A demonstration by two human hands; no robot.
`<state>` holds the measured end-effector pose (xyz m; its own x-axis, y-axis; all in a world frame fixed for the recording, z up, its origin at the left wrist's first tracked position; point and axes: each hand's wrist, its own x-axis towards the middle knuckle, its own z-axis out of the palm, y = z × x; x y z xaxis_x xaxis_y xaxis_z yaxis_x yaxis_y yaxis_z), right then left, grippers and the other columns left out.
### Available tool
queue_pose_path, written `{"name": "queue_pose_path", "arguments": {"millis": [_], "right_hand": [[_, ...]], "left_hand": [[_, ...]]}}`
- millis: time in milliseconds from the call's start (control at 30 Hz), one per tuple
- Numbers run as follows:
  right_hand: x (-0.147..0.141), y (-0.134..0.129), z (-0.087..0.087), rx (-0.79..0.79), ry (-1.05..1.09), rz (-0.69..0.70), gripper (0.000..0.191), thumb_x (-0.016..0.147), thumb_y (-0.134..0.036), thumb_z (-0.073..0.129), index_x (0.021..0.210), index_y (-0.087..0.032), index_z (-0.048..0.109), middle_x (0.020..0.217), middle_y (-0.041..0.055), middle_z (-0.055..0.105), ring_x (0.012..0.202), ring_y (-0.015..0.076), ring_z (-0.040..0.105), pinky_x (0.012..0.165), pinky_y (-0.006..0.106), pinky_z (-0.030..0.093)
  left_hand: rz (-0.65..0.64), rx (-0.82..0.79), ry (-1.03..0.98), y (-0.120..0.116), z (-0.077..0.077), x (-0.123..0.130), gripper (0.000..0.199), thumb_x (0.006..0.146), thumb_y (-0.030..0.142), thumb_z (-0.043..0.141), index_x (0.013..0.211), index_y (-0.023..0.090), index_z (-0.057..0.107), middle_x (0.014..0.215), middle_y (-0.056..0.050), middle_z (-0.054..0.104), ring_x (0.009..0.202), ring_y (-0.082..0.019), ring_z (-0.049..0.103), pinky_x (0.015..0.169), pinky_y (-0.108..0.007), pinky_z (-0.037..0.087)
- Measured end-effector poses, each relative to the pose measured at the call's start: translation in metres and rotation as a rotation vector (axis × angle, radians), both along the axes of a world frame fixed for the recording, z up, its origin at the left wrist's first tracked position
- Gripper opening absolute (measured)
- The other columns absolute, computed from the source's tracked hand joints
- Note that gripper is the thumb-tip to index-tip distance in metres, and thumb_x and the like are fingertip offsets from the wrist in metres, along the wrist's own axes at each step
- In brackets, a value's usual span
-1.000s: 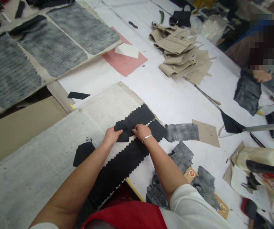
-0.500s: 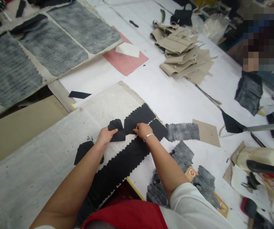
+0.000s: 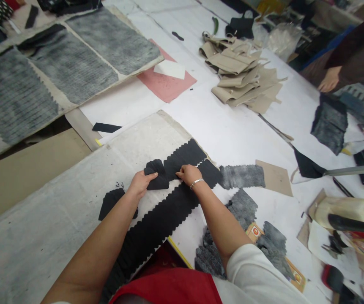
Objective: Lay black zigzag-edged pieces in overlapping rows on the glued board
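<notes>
Small black piece (image 3: pixel 159 181), one: at the centre of my remote view, above a pale board (image 3: pixel 58 219), its near end in the grasp of the left hand (image 3: pixel 140 183). That hand I record as closed, thumb on top and fingers beneath. Upper black strip (image 3: pixel 183 155), one, scalloped along its far edge: lying on the board, right beside the small piece. Right hand (image 3: pixel 190 174), with bracelet (image 3: pixel 197 183): fingers curled, thumb and fingertips down on the strip; whether they pinch or only press, I cannot tell. Change noted: a second ago the small piece overlapped the strip's end; now a notch shows between them, so I judge the two to be separate pieces, the left one free to shift alone. Long black strip (image 3: pixel 159 215), scalloped: running diagonally below the hands. Second small black piece (image 3: pixel 110 202): by the left forearm, partly hidden. Further out, I list a grey strip (image 3: pixel 242 175) meeting a beige card (image 3: pixel 277 179), folded tan pieces (image 3: pixel 239 59), and a pink sheet (image 3: pixel 169 86).
</notes>
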<state>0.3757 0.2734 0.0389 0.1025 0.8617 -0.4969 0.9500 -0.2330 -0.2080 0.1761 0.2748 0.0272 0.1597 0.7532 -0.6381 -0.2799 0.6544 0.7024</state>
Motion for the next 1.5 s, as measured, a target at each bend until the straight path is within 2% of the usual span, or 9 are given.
{"name": "queue_pose_path", "arguments": {"millis": [433, 667, 800, 900, 967, 1067, 1133, 1300, 1500], "right_hand": [[0.000, 0.001, 0.002, 0.002, -0.005, -0.003, 0.022, 0.081, -0.039, 0.058, 0.079, -0.020, 0.068, 0.082, 0.0060, 0.069, 0.079, 0.0174, 0.062, 0.066, 0.024, 0.042], [-0.001, 0.002, 0.002, -0.009, -0.030, 0.003, 0.023, 0.081, -0.040, 0.058, 0.078, -0.019, 0.067, 0.082, 0.0062, 0.069, 0.080, 0.0180, 0.063, 0.066, 0.025, 0.042], [0.001, -0.001, 0.011, 0.032, -0.038, -0.024, 0.024, 0.081, -0.040, 0.057, 0.081, -0.019, 0.067, 0.084, 0.0069, 0.069, 0.078, 0.0179, 0.061, 0.064, 0.025, 0.040], [0.004, -0.004, 0.021, 0.116, 0.042, -0.030, 0.031, 0.087, -0.042, 0.048, 0.083, -0.018, 0.066, 0.081, 0.0060, 0.068, 0.075, 0.0157, 0.060, 0.064, 0.024, 0.038], [0.004, -0.006, 0.025, 0.126, 0.155, 0.025, 0.033, 0.089, -0.043, 0.046, 0.082, -0.018, 0.067, 0.078, 0.0042, 0.068, 0.071, 0.0137, 0.058, 0.062, 0.022, 0.036], [0.002, -0.009, 0.024, 0.087, 0.273, 0.096, 0.024, 0.084, -0.037, 0.054, 0.079, -0.019, 0.068, 0.074, 0.0013, 0.067, 0.067, 0.0113, 0.056, 0.059, 0.021, 0.034], [0.000, -0.011, 0.019, 0.067, 0.287, 0.096, 0.020, 0.083, -0.033, 0.056, 0.077, -0.018, 0.068, 0.072, 0.0005, 0.066, 0.065, 0.0106, 0.055, 0.058, 0.020, 0.034], [-0.005, -0.015, 0.009, 0.012, 0.177, 0.064, 0.026, 0.084, -0.036, 0.052, 0.075, -0.018, 0.070, 0.074, 0.0033, 0.068, 0.067, 0.0128, 0.058, 0.059, 0.022, 0.035], [-0.007, -0.013, 0.006, -0.041, 0.031, 0.059, 0.026, 0.083, -0.038, 0.052, 0.079, -0.020, 0.071, 0.083, 0.0065, 0.070, 0.075, 0.0161, 0.062, 0.064, 0.023, 0.040]], "left_hand": [[-0.031, -0.012, -0.033, -0.001, 0.004, 0.008, 0.043, 0.041, 0.028, 0.084, 0.076, 0.010, 0.067, 0.070, -0.007, 0.070, 0.072, -0.026, 0.067, 0.075, -0.041, 0.053], [-0.039, -0.049, -0.065, 0.003, -0.005, 0.019, 0.040, 0.040, 0.024, 0.084, 0.074, 0.010, 0.067, 0.067, -0.007, 0.070, 0.069, -0.024, 0.067, 0.073, -0.039, 0.054], [-0.029, -0.045, -0.071, 0.005, -0.006, 0.020, 0.040, 0.041, 0.023, 0.084, 0.074, 0.010, 0.067, 0.067, -0.006, 0.070, 0.068, -0.024, 0.067, 0.073, -0.038, 0.054], [-0.069, -0.014, -0.092, 0.005, -0.002, 0.017, 0.039, 0.043, 0.025, 0.084, 0.075, 0.010, 0.067, 0.070, -0.008, 0.070, 0.067, -0.023, 0.067, 0.073, -0.038, 0.053], [-0.093, 0.002, -0.104, 0.005, 0.000, 0.015, 0.039, 0.044, 0.027, 0.084, 0.075, 0.010, 0.067, 0.070, -0.008, 0.071, 0.066, -0.022, 0.066, 0.073, -0.038, 0.053], [-0.124, 0.012, -0.111, 0.006, 0.001, 0.013, 0.038, 0.045, 0.028, 0.084, 0.073, 0.010, 0.067, 0.071, -0.008, 0.071, 0.065, -0.021, 0.066, 0.073, -0.039, 0.053], [-0.145, 0.019, -0.111, 0.009, 0.000, 0.013, 0.039, 0.045, 0.028, 0.084, 0.074, 0.009, 0.067, 0.072, -0.009, 0.071, 0.066, -0.022, 0.066, 0.073, -0.039, 0.052], [-0.106, 0.063, 0.011, 0.015, -0.009, 0.014, 0.041, 0.043, 0.030, 0.083, 0.075, 0.009, 0.068, 0.073, -0.008, 0.071, 0.067, -0.022, 0.065, 0.074, -0.039, 0.052], [-0.079, 0.134, 0.180, 0.018, -0.021, 0.019, 0.035, 0.046, 0.031, 0.079, 0.072, 0.011, 0.070, 0.071, -0.006, 0.070, 0.065, -0.021, 0.064, 0.069, -0.037, 0.052]]}}
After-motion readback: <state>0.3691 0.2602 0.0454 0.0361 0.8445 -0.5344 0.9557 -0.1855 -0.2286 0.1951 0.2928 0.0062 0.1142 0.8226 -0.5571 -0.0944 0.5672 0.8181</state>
